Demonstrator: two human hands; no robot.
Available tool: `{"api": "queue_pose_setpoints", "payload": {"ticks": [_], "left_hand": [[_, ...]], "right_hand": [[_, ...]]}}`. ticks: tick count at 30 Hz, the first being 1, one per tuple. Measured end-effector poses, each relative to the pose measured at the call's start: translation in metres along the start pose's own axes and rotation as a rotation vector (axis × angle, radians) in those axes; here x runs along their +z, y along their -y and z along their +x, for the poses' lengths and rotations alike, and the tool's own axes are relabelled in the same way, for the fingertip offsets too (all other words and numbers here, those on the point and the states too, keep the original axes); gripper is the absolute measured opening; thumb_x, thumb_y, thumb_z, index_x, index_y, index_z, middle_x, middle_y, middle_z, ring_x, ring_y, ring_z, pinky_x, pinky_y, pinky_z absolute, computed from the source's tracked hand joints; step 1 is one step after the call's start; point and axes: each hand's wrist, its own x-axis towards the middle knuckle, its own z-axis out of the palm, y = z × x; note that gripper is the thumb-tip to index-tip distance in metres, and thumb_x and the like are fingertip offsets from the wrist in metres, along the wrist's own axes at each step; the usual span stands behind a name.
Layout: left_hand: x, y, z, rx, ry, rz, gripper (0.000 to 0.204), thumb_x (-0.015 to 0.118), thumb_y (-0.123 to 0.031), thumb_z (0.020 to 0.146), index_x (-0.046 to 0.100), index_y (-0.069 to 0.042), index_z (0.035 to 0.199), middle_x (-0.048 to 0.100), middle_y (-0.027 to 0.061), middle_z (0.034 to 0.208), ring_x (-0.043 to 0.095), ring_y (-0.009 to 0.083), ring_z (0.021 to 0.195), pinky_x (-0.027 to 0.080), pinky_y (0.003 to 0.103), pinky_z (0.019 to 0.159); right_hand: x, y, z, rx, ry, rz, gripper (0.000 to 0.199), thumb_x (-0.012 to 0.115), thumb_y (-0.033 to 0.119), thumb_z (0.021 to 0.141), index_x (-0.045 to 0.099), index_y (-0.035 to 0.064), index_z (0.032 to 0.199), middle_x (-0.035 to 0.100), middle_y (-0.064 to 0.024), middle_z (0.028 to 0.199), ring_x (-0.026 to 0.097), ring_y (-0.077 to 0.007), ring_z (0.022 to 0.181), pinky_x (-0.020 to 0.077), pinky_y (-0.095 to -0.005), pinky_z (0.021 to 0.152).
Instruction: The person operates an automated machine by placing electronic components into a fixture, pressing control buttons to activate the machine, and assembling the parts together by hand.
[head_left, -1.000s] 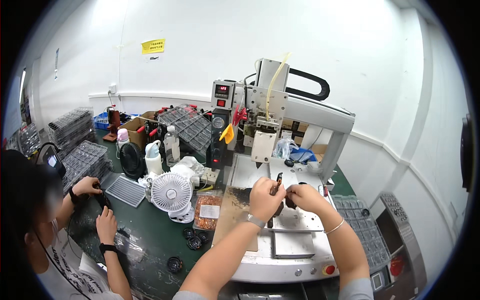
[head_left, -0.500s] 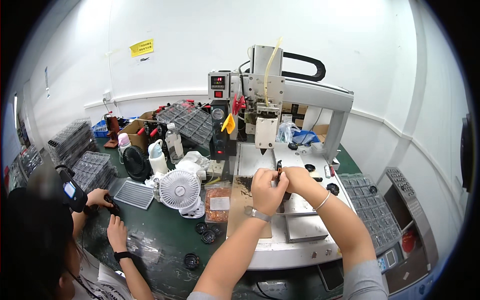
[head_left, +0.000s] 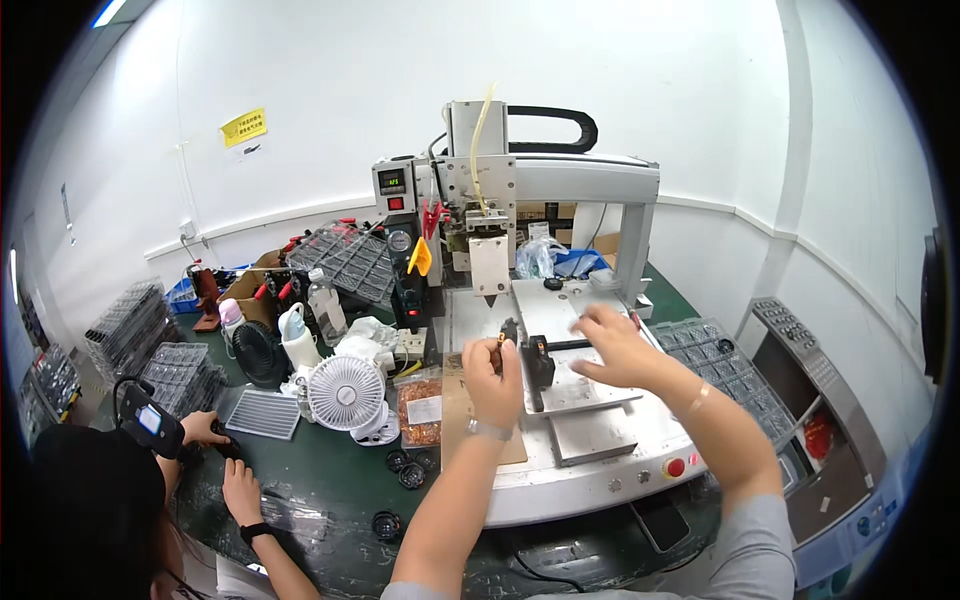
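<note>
Hands work over the grey plate [head_left: 590,390] of a gantry machine [head_left: 560,180] on the bench [head_left: 330,480]. The left hand [head_left: 493,375] pinches a small dark part [head_left: 500,340] with an orange tip, just left of a black clamp [head_left: 538,362]. The right hand [head_left: 617,345] hovers spread and empty, fingers wide, near a black bar [head_left: 570,345].
</note>
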Motion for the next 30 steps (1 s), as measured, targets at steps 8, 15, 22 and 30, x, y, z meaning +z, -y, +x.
{"api": "queue_pose_setpoints", "payload": {"ticks": [8, 15, 22, 30], "left_hand": [[-0.101, -0.061, -0.068, 0.060, 0.242, 0.102, 0.011, 0.060, -0.009, 0.088, 0.053, 0.000, 0.086, 0.050, 0.0102, 0.084, 0.047, 0.0203, 0.075, 0.040, 0.031, 0.068], [-0.219, -0.069, -0.103, -0.047, 0.147, 0.754, 0.009, 0.065, -0.004, 0.081, 0.060, -0.001, 0.087, 0.056, 0.0139, 0.087, 0.054, 0.0334, 0.080, 0.045, 0.041, 0.072], [-0.266, -0.019, -0.159, -0.006, 0.431, 1.327, 0.014, 0.067, -0.019, 0.081, 0.067, -0.007, 0.088, 0.058, 0.0099, 0.088, 0.055, 0.0312, 0.087, 0.041, 0.044, 0.077], [-0.251, -0.025, -0.160, -0.159, 0.703, 1.368, 0.018, 0.070, -0.020, 0.076, 0.071, -0.008, 0.089, 0.061, 0.0119, 0.087, 0.059, 0.0327, 0.086, 0.045, 0.045, 0.072]], "right_hand": [[-0.040, -0.055, -0.201, 0.434, 0.830, -0.099, 0.037, 0.075, 0.043, 0.075, 0.067, 0.0078, 0.078, 0.064, -0.0123, 0.068, 0.063, -0.0326, 0.067, 0.0493, -0.0418, 0.062], [-0.040, -0.074, -0.173, 0.465, 0.934, 0.021, 0.046, 0.076, 0.051, 0.071, 0.064, 0.0066, 0.070, 0.065, -0.0106, 0.069, 0.062, -0.0300, 0.067, 0.0481, -0.0394, 0.061], [-0.018, -0.081, -0.050, 0.399, 0.230, 0.088, 0.037, 0.071, 0.040, 0.080, 0.071, 0.0043, 0.088, 0.070, -0.0152, 0.084, 0.068, -0.0322, 0.082, 0.0520, -0.0396, 0.074], [0.062, -0.155, -0.033, 0.727, -0.139, -0.215, 0.033, 0.069, 0.035, 0.080, 0.072, 0.0043, 0.093, 0.069, -0.0183, 0.096, 0.067, -0.0357, 0.092, 0.0527, -0.0461, 0.083]]}}
